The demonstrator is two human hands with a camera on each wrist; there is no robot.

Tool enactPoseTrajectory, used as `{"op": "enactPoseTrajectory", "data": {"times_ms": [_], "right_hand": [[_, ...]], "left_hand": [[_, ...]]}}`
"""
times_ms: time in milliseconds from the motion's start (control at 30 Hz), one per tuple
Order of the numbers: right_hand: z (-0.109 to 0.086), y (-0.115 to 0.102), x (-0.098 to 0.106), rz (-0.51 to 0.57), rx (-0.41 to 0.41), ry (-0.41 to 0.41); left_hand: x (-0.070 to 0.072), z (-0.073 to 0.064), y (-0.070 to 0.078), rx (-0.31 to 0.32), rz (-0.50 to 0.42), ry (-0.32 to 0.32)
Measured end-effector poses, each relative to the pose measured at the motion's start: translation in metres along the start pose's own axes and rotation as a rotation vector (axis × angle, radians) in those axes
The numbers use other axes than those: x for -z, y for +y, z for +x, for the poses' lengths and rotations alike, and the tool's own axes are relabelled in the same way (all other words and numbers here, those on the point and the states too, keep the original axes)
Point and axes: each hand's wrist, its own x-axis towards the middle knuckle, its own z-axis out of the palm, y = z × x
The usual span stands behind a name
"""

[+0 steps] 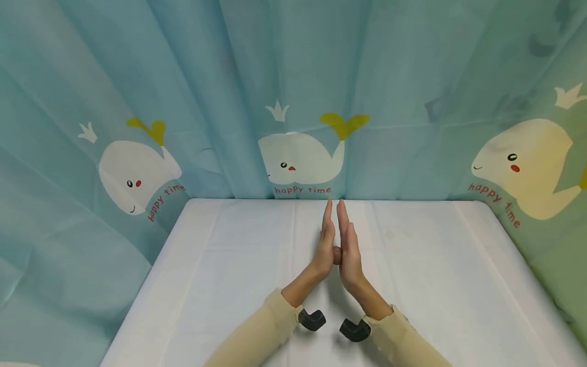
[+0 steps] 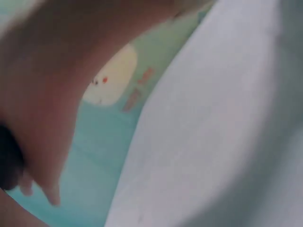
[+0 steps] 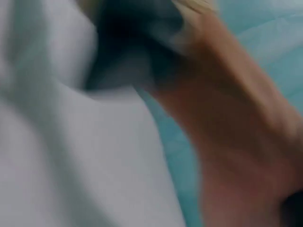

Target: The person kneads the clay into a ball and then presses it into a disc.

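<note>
Ball (image 1: 337, 256) between hands (image 1: 325, 248) (image 1: 351, 259) shows clearly only in head view.

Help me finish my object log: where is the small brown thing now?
In the head view, the small brown thing is just right of centre, between the palms of the left hand and the right hand, with the white tabletop behind.

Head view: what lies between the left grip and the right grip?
A small brown roundish object lies between left grip and right grip, as the head view shows.
</note>
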Motion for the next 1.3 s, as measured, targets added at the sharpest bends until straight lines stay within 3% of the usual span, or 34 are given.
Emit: {"op": "enactPoseTrajectory", "data": {"times_ms": [167,300,433,567,700,833,933,1067,1167,1300], "right_hand": [[0.013,0.005,0.014,-0.038,-0.063,0.074],[0.002,0.012,0.008,-0.095,-0.088,0.04],[-0.008,0.001,-0.006,-0.114,-0.003,-0.019],[0.003,-0.015,-0.004,-0.107,0.094,-0.005],[0.018,-0.007,0.012,-0.071,0.055,0.09],[0.011,0.011,0.019,-0.049,-0.004,0.13],[-0.002,0.014,0.01,-0.062,0.013,0.076],[-0.014,0.0,-0.006,-0.123,0.064,0.021],[-0.011,-0.012,-0.007,-0.186,0.101,0.035],[0.006,-0.012,0.009,-0.217,0.139,0.077]], "left_hand": [[-0.007,-0.006,0.013,0.007,-0.061,-0.071],[-0.003,0.002,0.02,-0.006,-0.06,-0.039],[0.004,0.012,0.009,-0.026,-0.008,0.04],[0.0,0.005,0.0,0.022,0.0,0.023],[-0.011,-0.007,0.007,0.036,-0.046,-0.063],[-0.015,-0.007,0.018,0.014,-0.068,-0.119],[-0.011,0.003,0.018,-0.011,-0.047,-0.073],[-0.003,0.017,0.005,-0.028,-0.033,0.02],[-0.007,0.014,0.0,0.004,-0.068,0.01],[-0.019,0.001,0.002,0.031,-0.089,-0.045]]}}
